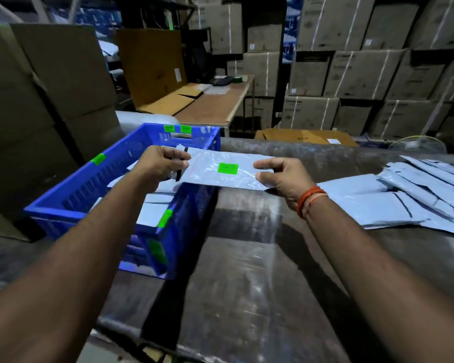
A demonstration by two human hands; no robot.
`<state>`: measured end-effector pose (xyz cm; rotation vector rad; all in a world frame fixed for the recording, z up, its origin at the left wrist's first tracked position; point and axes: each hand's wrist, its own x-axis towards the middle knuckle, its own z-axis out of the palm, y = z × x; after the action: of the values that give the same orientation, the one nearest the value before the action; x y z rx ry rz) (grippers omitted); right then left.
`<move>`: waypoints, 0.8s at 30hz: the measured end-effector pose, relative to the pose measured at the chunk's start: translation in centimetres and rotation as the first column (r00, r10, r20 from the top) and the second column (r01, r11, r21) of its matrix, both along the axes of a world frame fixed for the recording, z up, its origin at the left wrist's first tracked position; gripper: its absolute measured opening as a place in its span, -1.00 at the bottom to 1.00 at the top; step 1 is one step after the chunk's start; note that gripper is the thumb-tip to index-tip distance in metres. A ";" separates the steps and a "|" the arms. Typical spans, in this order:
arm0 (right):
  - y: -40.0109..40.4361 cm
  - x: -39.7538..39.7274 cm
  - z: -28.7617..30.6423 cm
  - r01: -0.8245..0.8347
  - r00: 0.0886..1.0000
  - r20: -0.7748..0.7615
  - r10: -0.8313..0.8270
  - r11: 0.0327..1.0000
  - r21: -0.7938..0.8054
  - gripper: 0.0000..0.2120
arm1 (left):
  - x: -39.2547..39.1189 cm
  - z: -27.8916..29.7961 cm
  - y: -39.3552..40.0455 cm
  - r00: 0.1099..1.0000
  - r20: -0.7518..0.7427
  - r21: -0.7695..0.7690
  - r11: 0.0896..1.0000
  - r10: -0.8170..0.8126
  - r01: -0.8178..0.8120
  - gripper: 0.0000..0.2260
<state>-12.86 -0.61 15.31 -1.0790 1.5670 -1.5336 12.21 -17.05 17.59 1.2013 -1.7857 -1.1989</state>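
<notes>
- Mailer bag (220, 176): pale grey-blue plastic, flat and nearly level, long side running left to right. It is held in the air over the right wall of the blue crate (63, 205). A green label (228, 168) sits mid-face.
- Pen (179, 173): slim, black, nearly upright, at the mailer bag's left end.

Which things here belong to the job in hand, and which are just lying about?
In the job: grey mailer bag, pinched by left hand and right hand; black pen in the left hand; blue crate holding bags; pile of bags on the worktop.
Lying about: stacked cartons; wooden table; flattened carton.
</notes>
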 end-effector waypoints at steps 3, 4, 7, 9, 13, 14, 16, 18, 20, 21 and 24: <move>-4.2 4.5 1.1 0.019 1.000 0.019 -0.020 0.999 0.047 -0.79 | 4.1 0.8 -4.5 1.000 0.017 0.017 1.000 -0.004 0.004 -0.88; -5.7 6.1 1.3 0.029 0.999 0.019 -0.030 0.997 0.070 -0.79 | 5.6 1.0 -6.0 1.000 0.023 0.023 1.000 -0.011 0.011 -0.89; -8.8 10.0 1.6 0.056 0.998 -0.045 -0.050 0.990 0.126 -0.80 | 9.1 0.9 -9.1 0.995 0.096 0.043 0.999 -0.037 0.033 -0.86; -10.6 12.4 1.5 0.069 0.994 -0.096 -0.056 0.987 0.146 -0.81 | 11.3 0.9 -10.8 0.984 0.171 0.058 0.997 -0.059 0.049 -0.85; -13.1 15.7 0.9 0.096 0.953 -0.301 -0.030 0.973 0.208 -0.87 | 14.7 0.5 -13.1 0.921 0.347 0.142 0.981 -0.177 0.135 -0.85; -13.7 16.4 1.0 0.112 0.928 -0.373 -0.019 0.967 0.228 -0.88 | 15.6 0.4 -13.6 0.895 0.389 0.177 0.971 -0.220 0.162 -0.85; -14.1 17.6 1.2 0.112 0.883 -0.468 0.033 0.953 0.280 -0.90 | 16.7 0.0 -14.3 0.835 0.473 0.222 0.955 -0.281 0.196 -0.83; -13.9 18.9 1.5 0.076 0.872 -0.479 0.103 0.937 0.340 -0.89 | 17.5 -0.7 -14.9 0.782 0.542 0.231 0.949 -0.310 0.216 -0.81; -13.8 20.1 1.8 0.081 0.830 -0.537 0.149 0.921 0.380 -0.90 | 18.1 -1.5 -15.2 0.745 0.573 0.259 0.938 -0.340 0.229 -0.81; -13.7 20.7 1.9 0.093 0.790 -0.587 0.174 0.914 0.396 -0.91 | 18.5 -2.0 -15.1 0.728 0.588 0.272 0.933 -0.354 0.234 -0.81; -14.0 21.7 2.3 0.141 0.643 -0.718 0.267 0.880 0.453 -0.92 | 18.8 -2.4 -14.1 0.617 0.674 0.310 0.914 -0.406 0.263 -0.79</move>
<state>8.85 -14.59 17.59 -1.5650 2.2717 -0.5188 31.05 -31.18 15.16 1.6638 -2.6454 -1.1861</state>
